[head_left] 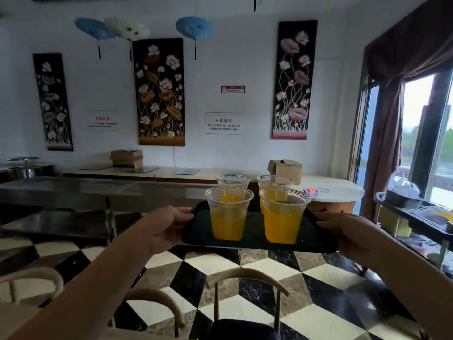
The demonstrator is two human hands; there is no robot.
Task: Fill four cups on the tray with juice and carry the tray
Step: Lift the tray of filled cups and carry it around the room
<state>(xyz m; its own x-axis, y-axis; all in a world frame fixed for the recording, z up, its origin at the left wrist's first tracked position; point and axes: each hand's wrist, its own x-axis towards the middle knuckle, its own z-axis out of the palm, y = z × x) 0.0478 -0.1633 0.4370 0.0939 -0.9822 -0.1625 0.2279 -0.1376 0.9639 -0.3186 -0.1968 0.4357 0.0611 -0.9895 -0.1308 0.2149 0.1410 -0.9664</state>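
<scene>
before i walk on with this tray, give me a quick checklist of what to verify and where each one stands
1. Both hands on the tray: left hand grips the left edge, right hand the right edge of the black tray. ok
2. All four cups filled: near-left cup, near-right cup, far-left cup and far-right cup all show orange juice. ok
3. Cups upright, none spilled on the tray. ok
4. Tray level: it dips slightly to the right. not ok
5. Path ahead: chairs stand just below and in front of the tray. not ok
6. Floor wet or slippery: cannot tell
</scene>
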